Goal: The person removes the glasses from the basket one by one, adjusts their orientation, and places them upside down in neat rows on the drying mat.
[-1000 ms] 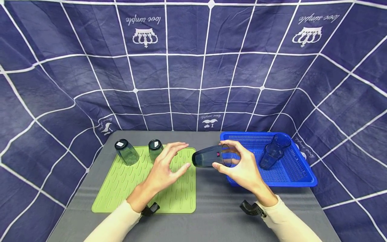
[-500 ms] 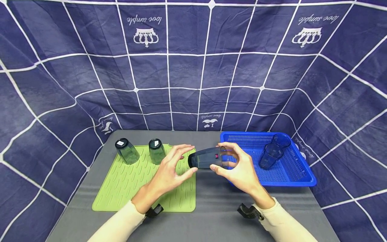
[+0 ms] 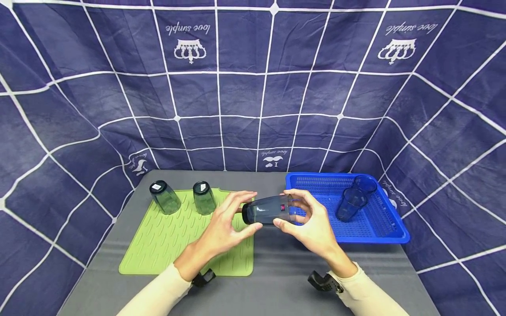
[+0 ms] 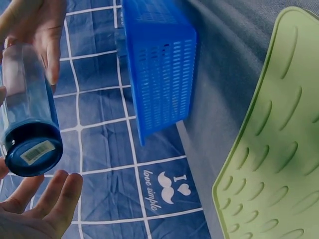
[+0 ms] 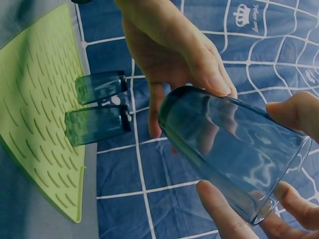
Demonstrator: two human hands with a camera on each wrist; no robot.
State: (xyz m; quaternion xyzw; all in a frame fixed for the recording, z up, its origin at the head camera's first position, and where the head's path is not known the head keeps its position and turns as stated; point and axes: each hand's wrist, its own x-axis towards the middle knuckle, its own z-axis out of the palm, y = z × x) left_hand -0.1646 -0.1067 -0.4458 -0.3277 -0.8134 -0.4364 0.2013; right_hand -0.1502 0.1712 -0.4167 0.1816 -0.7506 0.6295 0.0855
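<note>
My right hand (image 3: 312, 226) grips a blue-tinted drinking glass (image 3: 266, 210) near its mouth, thumb at the front and fingers behind. The glass lies sideways in the air, its dark base toward the left, with a small red label on its side. Around the base, my left hand (image 3: 225, 224) is spread, thumb at the lower edge and extended fingers just beyond the upper edge. A white sticker (image 4: 37, 152) shows on the base in the left wrist view. Two more glasses, a left one (image 3: 168, 199) and a right one (image 3: 205, 199), stand upside down on the green mat (image 3: 158, 245).
A blue perforated basket (image 3: 379, 239) stands at the right, holding two glasses, a nearer one (image 3: 349, 206) and a farther one (image 3: 365, 183). The grey table (image 3: 276, 272) ends at a blue grid-patterned cloth (image 3: 237, 96) behind and at both sides.
My right hand has brought the held glass slightly left. My left hand has moved right, so its thumb and fingers now flank the base. The other glasses stay put.
</note>
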